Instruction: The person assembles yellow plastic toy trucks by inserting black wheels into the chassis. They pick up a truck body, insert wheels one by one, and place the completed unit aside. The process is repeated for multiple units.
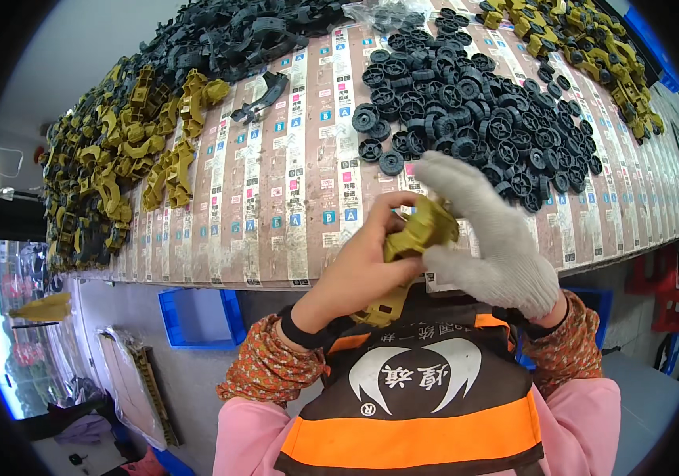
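Note:
My bare left hand (357, 266) is closed around a yellow plastic toy vehicle body (426, 230), held above the table's near edge. Part of this piece shows below the hand, and the palm hides its middle. My right hand (498, 238), in a pale knitted glove, is spread beside the piece's right end. Its fingers stretch up and away while the thumb lies near or against the yellow part; I cannot tell whether they touch. Just beyond the gloved fingertips spreads a heap of small black toy wheels (466, 103).
Yellow toy vehicle bodies (117, 159) are piled at the left. Behind them lies a mound of dark plastic parts (220, 40), with one loose dark piece (264, 97) nearer. Yellow bodies with wheels (593, 47) sit far right. A blue crate (200, 317) stands below the table (276, 190).

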Demonstrator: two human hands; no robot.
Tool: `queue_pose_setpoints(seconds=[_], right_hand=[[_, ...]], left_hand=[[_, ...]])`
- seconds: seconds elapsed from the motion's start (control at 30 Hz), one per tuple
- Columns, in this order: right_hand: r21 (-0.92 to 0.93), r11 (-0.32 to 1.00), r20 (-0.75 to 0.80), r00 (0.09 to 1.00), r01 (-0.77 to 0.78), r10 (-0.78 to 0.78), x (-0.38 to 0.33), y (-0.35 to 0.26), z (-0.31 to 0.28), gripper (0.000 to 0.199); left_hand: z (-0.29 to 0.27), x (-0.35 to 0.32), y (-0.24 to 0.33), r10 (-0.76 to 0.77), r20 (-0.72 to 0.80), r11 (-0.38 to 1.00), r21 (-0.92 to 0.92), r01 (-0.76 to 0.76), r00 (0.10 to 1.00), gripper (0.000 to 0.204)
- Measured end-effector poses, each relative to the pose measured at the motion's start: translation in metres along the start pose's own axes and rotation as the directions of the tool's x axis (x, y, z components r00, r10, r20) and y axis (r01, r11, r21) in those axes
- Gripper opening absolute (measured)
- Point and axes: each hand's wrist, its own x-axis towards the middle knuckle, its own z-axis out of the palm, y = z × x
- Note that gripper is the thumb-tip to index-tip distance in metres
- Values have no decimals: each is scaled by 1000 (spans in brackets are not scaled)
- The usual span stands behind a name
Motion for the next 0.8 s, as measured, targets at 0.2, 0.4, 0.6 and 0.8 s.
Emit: queue_pose_setpoints(seconds=[0.2, 0.4, 0.6, 0.8], right_hand=[[399, 883, 131, 969, -247, 212, -14, 33, -12, 44], [669, 536, 130, 791, -515, 598, -44, 23, -1, 32], [39, 971, -92, 967, -235, 237, -54, 54, -10, 30], [-710, 698, -241, 964, -96, -112, -20, 72, -41, 25]], left_hand=[[-21, -8, 11, -68, 189, 887, -437, 146, 980, 96], [-3, 3, -23, 130, -19, 694, -712, -104, 991, 109], [24, 22, -24, -29, -252, 708, -688, -158, 967, 78], [14, 13, -28, -161, -159, 653, -758, -15, 974, 61]])
